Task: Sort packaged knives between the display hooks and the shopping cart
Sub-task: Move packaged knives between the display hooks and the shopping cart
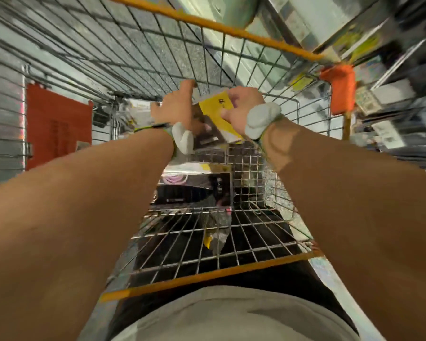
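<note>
Both my arms reach forward over a wire shopping cart (244,232) with orange trim. A packaged knife (215,119) with a yellow and dark card is held above the cart's basket between my hands. My left hand (175,109) grips its left edge, fingers curled behind the pack. My right hand (241,107) pinches its right side near the top. More dark packaged knives (197,190) lie in the cart's bottom below my hands. No display hooks are in view.
The cart's wire walls rise on the left and far side, with an orange rail (207,23) along the top. An orange panel (57,124) hangs on the left wall. Blurred shelving with goods (379,99) stands at the right.
</note>
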Action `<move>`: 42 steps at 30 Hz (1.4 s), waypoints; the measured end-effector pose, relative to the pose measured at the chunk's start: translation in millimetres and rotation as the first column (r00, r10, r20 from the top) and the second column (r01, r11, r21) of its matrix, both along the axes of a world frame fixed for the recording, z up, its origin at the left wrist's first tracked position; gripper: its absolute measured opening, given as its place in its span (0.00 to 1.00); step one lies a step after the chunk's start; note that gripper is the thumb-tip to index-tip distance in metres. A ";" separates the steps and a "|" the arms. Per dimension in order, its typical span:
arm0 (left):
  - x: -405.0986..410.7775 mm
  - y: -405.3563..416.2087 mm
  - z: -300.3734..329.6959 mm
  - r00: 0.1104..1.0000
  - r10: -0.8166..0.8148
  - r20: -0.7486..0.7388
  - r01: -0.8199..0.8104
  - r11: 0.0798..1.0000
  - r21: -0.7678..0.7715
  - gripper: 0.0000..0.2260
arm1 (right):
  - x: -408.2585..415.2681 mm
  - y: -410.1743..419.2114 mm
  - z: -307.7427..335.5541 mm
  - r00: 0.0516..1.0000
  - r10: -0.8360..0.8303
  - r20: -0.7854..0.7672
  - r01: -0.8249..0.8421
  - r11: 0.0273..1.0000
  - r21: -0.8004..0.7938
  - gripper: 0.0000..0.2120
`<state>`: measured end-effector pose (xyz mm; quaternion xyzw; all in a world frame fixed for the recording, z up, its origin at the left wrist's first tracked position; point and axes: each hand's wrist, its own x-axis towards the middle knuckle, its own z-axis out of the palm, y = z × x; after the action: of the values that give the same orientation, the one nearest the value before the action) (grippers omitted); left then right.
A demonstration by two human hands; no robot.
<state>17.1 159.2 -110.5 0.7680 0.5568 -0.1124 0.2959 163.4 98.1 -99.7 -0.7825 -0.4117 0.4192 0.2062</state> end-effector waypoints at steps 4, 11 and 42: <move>-1.9 2.0 26.8 0.990 -0.091 0.110 0.104 0.987 -0.122 0.18 | -2.5 -2.9 33.6 1.000 -0.016 0.009 0.016 1.000 0.021 0.09; -3.2 3.8 69.5 0.914 0.044 0.404 0.028 0.985 -0.170 0.20 | 4.2 -19.6 87.8 0.970 -0.242 0.009 0.236 0.954 0.185 0.22; 197.3 -127.9 332.9 0.532 -0.069 0.844 0.071 0.997 0.037 0.18 | 170.9 -196.1 286.2 0.727 -0.605 -0.324 0.653 0.464 0.598 0.13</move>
<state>214.4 31.3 222.4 0.7483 0.3139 0.2593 0.5238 334.3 -98.0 186.4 -0.7316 -0.2099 0.1586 0.6289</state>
